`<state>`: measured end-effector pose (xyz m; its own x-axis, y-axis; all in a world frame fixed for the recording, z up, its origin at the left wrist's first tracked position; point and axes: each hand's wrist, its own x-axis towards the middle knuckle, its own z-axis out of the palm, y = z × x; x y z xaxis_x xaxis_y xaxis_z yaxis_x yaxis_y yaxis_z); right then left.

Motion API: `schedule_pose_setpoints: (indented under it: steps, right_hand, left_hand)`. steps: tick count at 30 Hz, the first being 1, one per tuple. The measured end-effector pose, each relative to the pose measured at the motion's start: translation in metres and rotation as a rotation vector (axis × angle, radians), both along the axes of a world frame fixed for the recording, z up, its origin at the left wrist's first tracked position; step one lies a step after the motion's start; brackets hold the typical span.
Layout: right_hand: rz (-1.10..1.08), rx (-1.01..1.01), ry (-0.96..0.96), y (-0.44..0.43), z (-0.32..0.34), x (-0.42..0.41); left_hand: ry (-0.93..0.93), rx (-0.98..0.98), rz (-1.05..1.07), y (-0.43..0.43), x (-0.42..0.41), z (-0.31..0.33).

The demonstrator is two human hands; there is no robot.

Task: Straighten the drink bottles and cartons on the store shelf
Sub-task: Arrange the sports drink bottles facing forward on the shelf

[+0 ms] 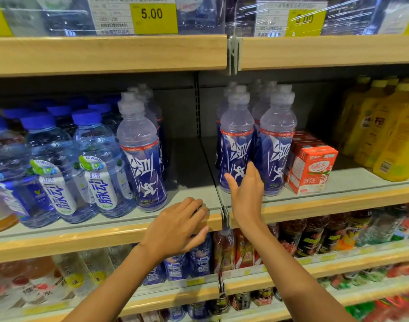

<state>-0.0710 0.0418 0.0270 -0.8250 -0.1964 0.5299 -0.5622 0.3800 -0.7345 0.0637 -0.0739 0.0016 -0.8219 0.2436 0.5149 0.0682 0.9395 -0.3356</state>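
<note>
On the middle shelf [194,196] stand clear sport bottles with blue-and-white labels. One row [142,154] is left of the gap, and a group of them [257,145] is right of it. My right hand [245,194] reaches up with straight fingers in front of the lower label of the front-left bottle [236,145] of the right group. It grips nothing. My left hand [180,226] hovers at the shelf's wooden front edge, fingers loosely curled and holding nothing. Red drink cartons [312,166] stand upright right of the bottles.
Blue-capped water bottles [66,166] crowd the shelf's left side and yellow bottles [389,133] fill its right. A bare gap [189,163] lies between the two sport-bottle groups. Price tags [152,17] hang above. Lower shelves [268,249] hold several mixed drinks.
</note>
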Motion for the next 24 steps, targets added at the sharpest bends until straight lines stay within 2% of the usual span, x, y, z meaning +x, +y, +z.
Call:
schedule_pose_setpoints:
  steps: [8,12,14,17,20,24]
  right_hand:
    - [0.022,0.051,-0.088,-0.016,0.008,-0.021]
    - [0.06,0.062,-0.117,-0.009,0.007,-0.018]
    - [0.071,0.044,-0.051,-0.001,0.001,-0.006]
    - [0.072,-0.031,0.101,0.009,-0.008,0.02]
    - [0.227,-0.086,0.09,0.004,-0.008,0.042]
    - [0.515,-0.125,-0.061,-0.026,0.003,0.065]
  left_hand:
    - [0.001,0.01,0.001,0.001,0.003,0.002]
    - [0.001,0.101,-0.011,0.006,0.008,0.007]
    - [0.063,0.138,-0.017,0.006,0.018,0.004]
    - [0.244,0.081,-0.004,-0.003,0.04,-0.008]
    - [0.325,0.003,0.053,-0.021,0.063,-0.016]
    - [0.296,-0.055,0.131,-0.052,0.078,-0.018]
